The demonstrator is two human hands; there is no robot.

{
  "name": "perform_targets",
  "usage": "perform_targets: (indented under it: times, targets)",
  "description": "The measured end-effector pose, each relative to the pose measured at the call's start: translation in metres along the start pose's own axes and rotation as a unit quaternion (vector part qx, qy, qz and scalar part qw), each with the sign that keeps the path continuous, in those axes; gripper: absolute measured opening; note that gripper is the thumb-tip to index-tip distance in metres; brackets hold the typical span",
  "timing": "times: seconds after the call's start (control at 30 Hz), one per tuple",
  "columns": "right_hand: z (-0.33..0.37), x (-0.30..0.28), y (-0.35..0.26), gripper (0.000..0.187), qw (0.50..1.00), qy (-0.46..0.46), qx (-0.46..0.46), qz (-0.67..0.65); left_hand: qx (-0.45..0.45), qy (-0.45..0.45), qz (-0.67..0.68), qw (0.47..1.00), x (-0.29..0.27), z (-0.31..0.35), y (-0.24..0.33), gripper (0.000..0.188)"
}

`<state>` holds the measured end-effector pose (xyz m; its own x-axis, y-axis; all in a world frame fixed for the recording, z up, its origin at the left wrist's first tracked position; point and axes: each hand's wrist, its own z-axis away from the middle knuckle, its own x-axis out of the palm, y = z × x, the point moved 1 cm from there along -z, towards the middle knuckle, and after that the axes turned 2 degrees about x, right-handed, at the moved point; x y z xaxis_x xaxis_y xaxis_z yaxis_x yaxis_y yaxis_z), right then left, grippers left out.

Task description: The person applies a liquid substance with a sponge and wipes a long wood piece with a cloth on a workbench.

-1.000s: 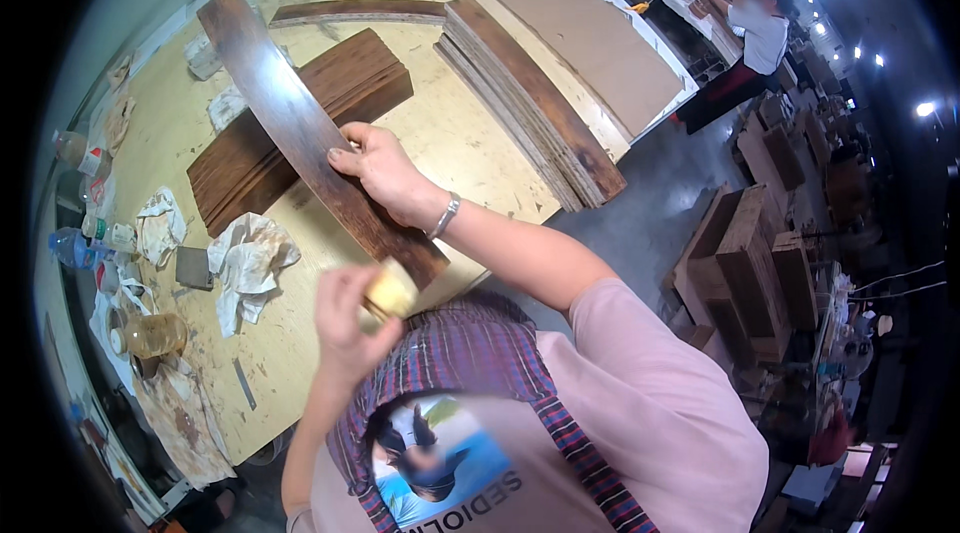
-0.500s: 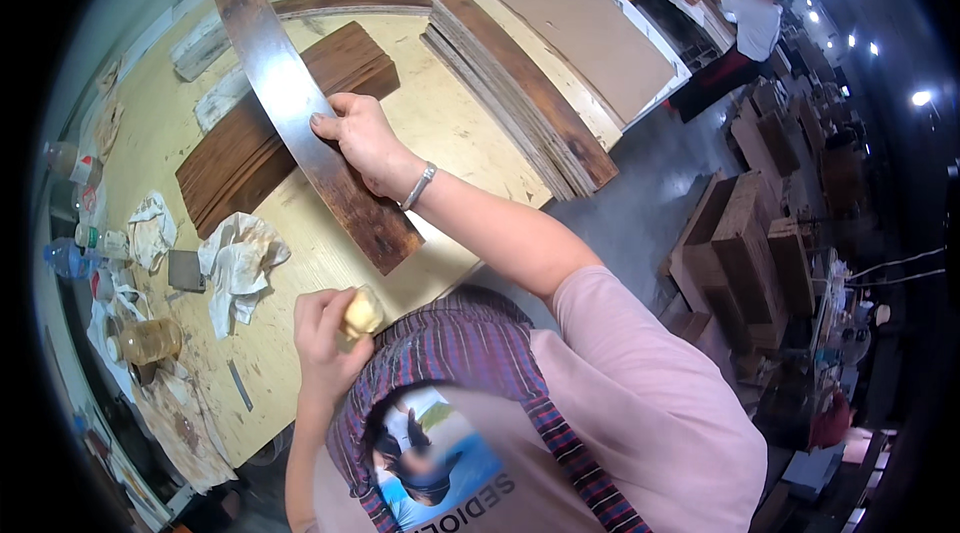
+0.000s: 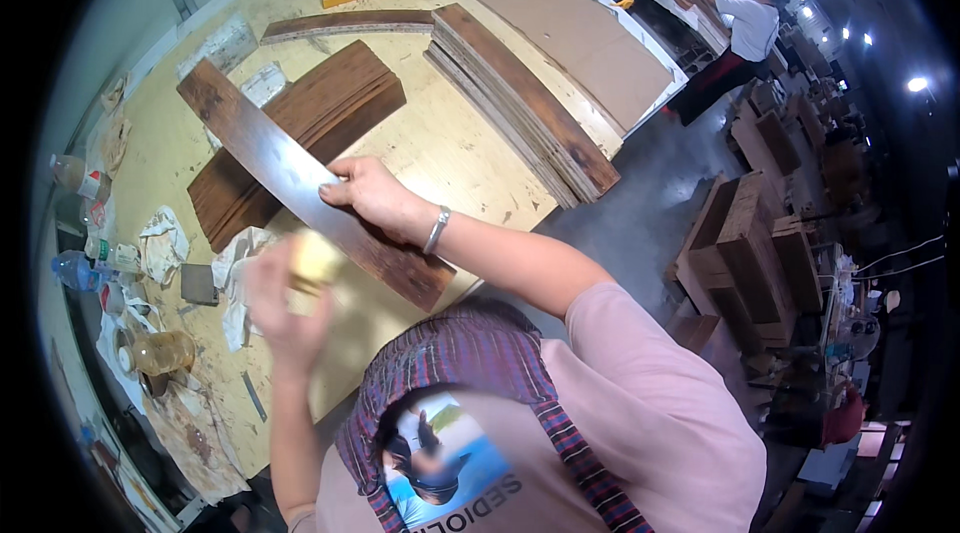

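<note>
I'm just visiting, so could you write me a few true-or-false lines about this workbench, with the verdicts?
1. The left hand holds a yellow pad. True.
2. The right hand grips a board. True.
3. Both hands grip the board. False: only the right hand does.
4. The board is bright green. False: it is brown, with a shiny glare.
5. A crumpled rag lies left of the board. True.
6. Nobody else is in view. False: another person is at upper right.

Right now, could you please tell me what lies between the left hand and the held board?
The head view shows a blurred yellow pad there, held by the left hand; whether it touches the board is unclear.
</note>
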<state>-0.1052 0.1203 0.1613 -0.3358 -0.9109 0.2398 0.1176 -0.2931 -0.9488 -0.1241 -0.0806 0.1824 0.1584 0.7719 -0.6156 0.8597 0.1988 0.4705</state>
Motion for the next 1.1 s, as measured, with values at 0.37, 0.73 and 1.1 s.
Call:
perform_targets:
  times: [0.37,0.73,1.1]
  targets:
    - [0.036,0.001,0.016,0.027,0.993,-0.050,0.028,0.099,-0.165,0.130,-0.063,0.976,-0.037,-0.026,-0.056,0.039]
    - [0.074,-0.008,0.018,0.023,0.983,-0.118,0.050,0.134,-0.215,0.212,-0.125,0.945,-0.087,-0.035,-0.133,0.037]
    - [0.090,-0.020,0.017,0.024,0.988,-0.090,0.058,0.115,-0.228,0.168,-0.009,0.959,-0.045,-0.004,-0.089,0.052]
